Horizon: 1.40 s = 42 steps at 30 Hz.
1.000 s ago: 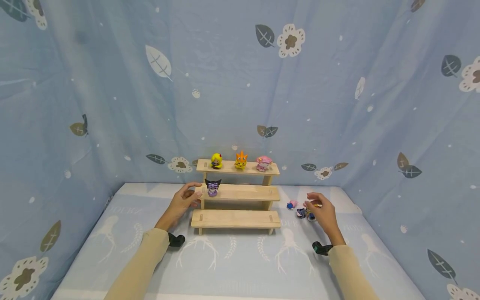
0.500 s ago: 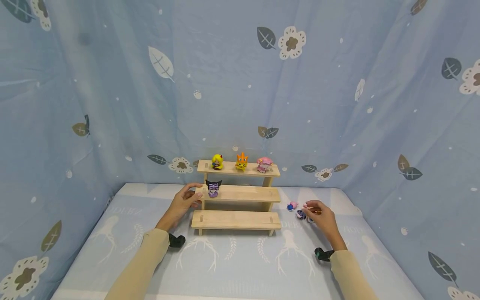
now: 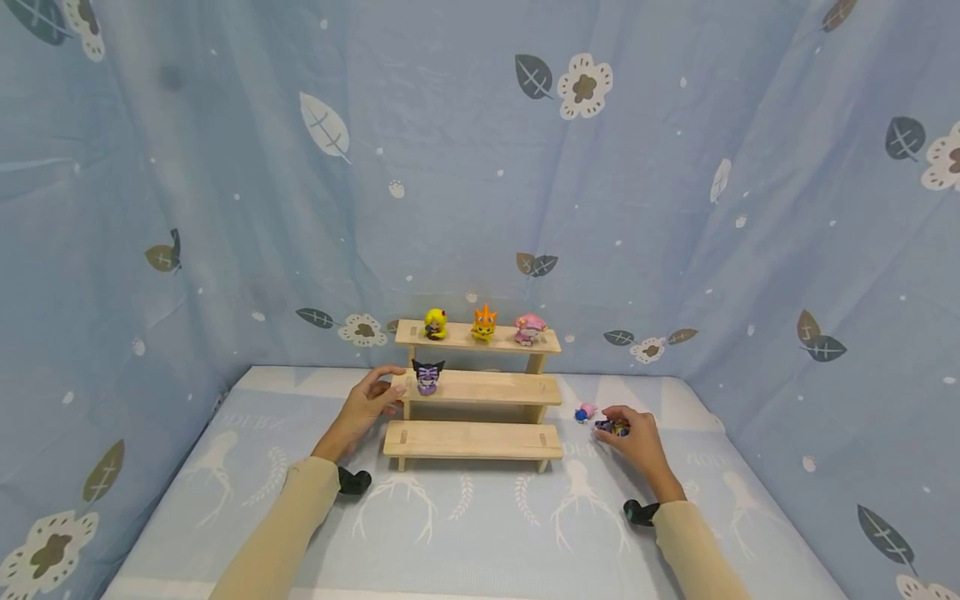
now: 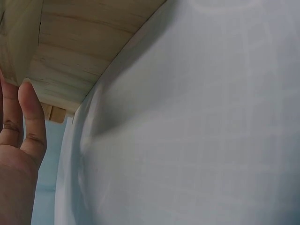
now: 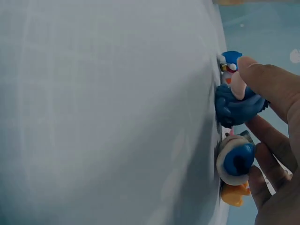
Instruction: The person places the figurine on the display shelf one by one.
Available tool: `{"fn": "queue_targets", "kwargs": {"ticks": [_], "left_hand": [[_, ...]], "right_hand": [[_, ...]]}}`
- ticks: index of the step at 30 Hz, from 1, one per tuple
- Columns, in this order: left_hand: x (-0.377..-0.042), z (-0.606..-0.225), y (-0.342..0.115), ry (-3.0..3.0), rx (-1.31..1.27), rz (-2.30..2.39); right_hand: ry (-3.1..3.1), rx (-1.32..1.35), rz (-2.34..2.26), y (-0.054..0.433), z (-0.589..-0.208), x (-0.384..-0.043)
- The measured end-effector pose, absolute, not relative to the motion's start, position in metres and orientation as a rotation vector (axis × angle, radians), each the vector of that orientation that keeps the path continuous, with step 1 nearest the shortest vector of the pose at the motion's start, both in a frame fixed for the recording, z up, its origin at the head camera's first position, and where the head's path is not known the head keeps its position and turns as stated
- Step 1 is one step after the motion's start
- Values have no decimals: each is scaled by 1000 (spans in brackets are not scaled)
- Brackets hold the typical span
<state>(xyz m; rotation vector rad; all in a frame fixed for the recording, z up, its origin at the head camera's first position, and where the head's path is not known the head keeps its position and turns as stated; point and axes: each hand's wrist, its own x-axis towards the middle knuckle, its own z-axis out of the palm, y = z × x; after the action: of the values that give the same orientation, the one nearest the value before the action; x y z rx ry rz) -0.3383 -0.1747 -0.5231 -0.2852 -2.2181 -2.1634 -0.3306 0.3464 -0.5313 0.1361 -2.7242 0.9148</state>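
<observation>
A three-step wooden display stand [image 3: 472, 438] stands in the middle of the table in the head view. My left hand [image 3: 363, 410] grips the left end of its middle step; the left wrist view shows fingers [image 4: 33, 108] at the wooden edge. Near that hand sits a purple figurine with black ears [image 3: 427, 378]. To the right of the stand, my right hand [image 3: 636, 438] pinches a dark blue figurine [image 5: 239, 108] between thumb and fingers, close over the table. Beside it, near the other fingers, is a white-and-blue round figurine [image 5: 237, 160] with orange feet.
Along the top step stand a yellow-haired figurine [image 3: 435, 324], an orange-and-yellow one [image 3: 484, 324] and a pink one [image 3: 530, 328]. A small pink-and-blue figurine [image 3: 585, 412] lies between the stand and my right hand. Patterned blue curtain [image 3: 450, 167] encloses the table's back and sides.
My right hand has moved slightly down and left among the figurines, and its thumb and fingers have closed on the dark blue one. The left hand stays on the stand.
</observation>
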Motion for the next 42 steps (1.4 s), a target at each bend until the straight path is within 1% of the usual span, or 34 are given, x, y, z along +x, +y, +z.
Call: {"fn": "queue_targets", "kwargs": {"ticks": [12, 17, 20, 24, 31, 42], "left_hand": [[-339, -524, -177, -2229, -325, -2148], [-340, -523, -178, -2230, -341, -2145], [-340, -523, -177, -2231, -349, -2141], [-340, -524, -177, -2236, -345, -2135], [-339, -525, -177, -2242, -338, -2139], [-338, -524, -176, -2231, -351, -2136]], "right_hand": [[-2726, 104, 820, 333, -531, -326], [-2747, 42, 850, 337, -531, -326], [-2706, 73, 860, 341, -530, -325], [-2618, 129, 925, 343, -526, -324], [-2538, 93, 1096, 338, -516, -319], [-2460, 123, 1147, 329, -503, -315]]}}
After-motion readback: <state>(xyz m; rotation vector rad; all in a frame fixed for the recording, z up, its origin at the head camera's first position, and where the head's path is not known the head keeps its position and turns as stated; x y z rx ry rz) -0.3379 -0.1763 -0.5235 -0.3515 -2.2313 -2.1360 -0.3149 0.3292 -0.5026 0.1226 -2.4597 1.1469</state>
